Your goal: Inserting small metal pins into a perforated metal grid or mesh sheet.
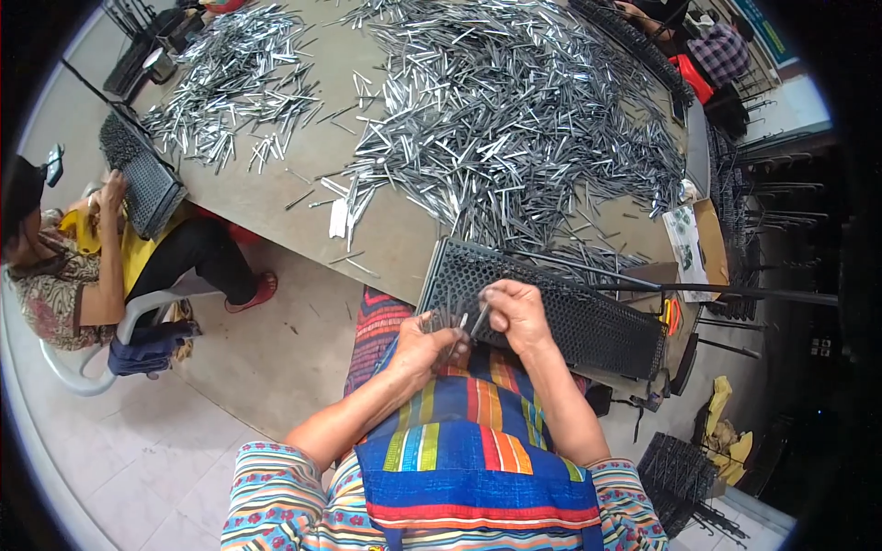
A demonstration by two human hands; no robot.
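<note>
Far left: a co-worker (55, 266) sat on a white chair (101, 354), one hand on a black perforated tray (147, 179) propped against the desk (266, 197) edge. A smaller pile of metal pins (234, 87) lay on the desk beside that tray.

Centre: the left hand (418, 349) was raised from a bent forearm that entered from the lower edge. Its fingers were curled around a small bundle of pins (447, 323), fanned out above the fist, held just at the near edge of a second perforated tray (588, 321). That tray leaned from the lap up to the desk edge, tilted toward the person.

Right of centre: the right hand (516, 312) rested over the tray's near-left corner, wrist bent down, thumb and forefinger pinched narrowly on a single pin (480, 320). The pin tip was at or just above the tray surface; contact could not be resolved. The two hands were nearly touching.

Behind the tray, a large heap of pins (514, 119) covered most of the desk. Far right: wire racks (763, 202) stood beside the desk, and another black rack (675, 468) sat on the floor.
</note>
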